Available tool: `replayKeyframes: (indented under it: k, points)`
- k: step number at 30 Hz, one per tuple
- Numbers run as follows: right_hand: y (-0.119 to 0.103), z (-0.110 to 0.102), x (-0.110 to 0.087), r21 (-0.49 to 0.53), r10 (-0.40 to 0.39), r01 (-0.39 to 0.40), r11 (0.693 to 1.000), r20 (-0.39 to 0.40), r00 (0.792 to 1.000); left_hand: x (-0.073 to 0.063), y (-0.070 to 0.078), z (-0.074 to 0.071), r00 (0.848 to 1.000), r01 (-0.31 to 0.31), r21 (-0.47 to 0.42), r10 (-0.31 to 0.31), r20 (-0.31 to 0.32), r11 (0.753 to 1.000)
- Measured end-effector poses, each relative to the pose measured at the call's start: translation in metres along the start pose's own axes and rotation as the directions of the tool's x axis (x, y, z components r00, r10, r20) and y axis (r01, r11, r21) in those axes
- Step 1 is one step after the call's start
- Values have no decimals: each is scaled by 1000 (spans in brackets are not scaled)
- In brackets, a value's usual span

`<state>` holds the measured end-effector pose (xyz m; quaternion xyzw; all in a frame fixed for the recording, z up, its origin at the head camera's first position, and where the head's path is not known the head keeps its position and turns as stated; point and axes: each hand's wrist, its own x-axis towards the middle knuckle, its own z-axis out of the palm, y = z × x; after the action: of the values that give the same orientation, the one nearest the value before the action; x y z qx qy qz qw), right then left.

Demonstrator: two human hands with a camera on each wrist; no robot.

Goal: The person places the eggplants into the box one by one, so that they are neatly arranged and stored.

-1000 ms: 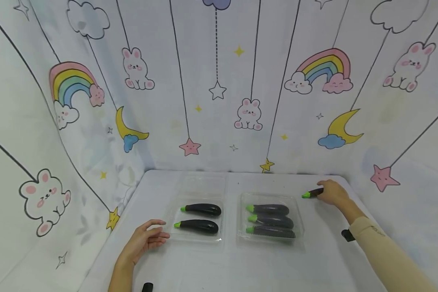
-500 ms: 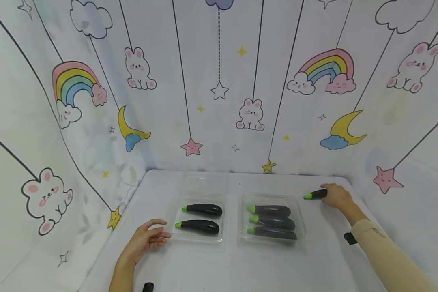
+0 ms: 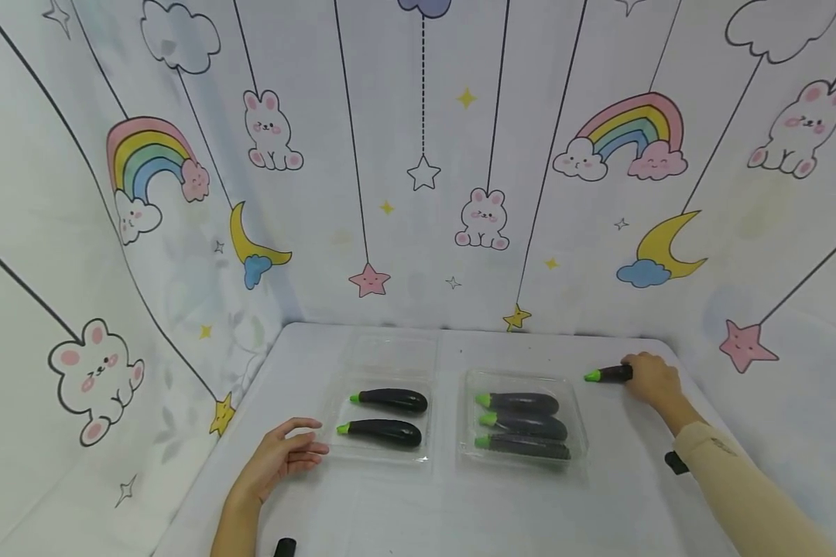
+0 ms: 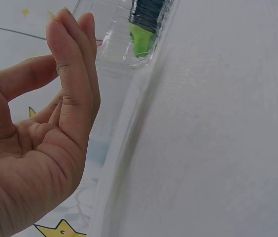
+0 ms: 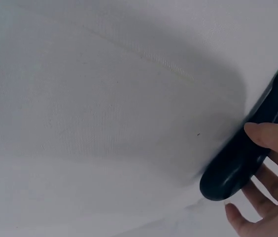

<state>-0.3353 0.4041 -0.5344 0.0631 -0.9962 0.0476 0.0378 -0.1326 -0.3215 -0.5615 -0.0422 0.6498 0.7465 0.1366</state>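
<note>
At the right back of the white table, my right hand (image 3: 658, 385) holds a dark eggplant (image 3: 611, 374) with a bright green stem end. In the right wrist view the thumb lies on one side of that eggplant (image 5: 235, 155) and fingers on the other; its rounded end sticks out. My left hand (image 3: 282, 456) is beside the left clear plastic container (image 3: 418, 456), fingers loosely extended with nothing in them. Two eggplants (image 3: 390, 432) lie in this container. In the left wrist view a green stem end (image 4: 142, 42) shows beyond the fingertips.
A second clear container (image 3: 574, 394), seemingly covered, holds three greyish-looking eggplants (image 3: 529, 425) right of the first. The left container's transparent lid (image 3: 390, 352) lies opened behind it. Cartoon-printed white cloth walls (image 3: 425, 232) enclose the table's back and sides.
My right hand has shifted slightly right and toward me with the eggplant, partly because the whole view drifts. The left hand and the containers stay put.
</note>
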Motion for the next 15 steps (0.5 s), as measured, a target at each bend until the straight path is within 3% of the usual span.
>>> replayKeyframes:
  k: [15]
  points:
    - [-2, -7, 1, 61, 14, -11, 998, -55, 998, 1, -1, 1, 1000, -1, 0, 1, -4, 1000]
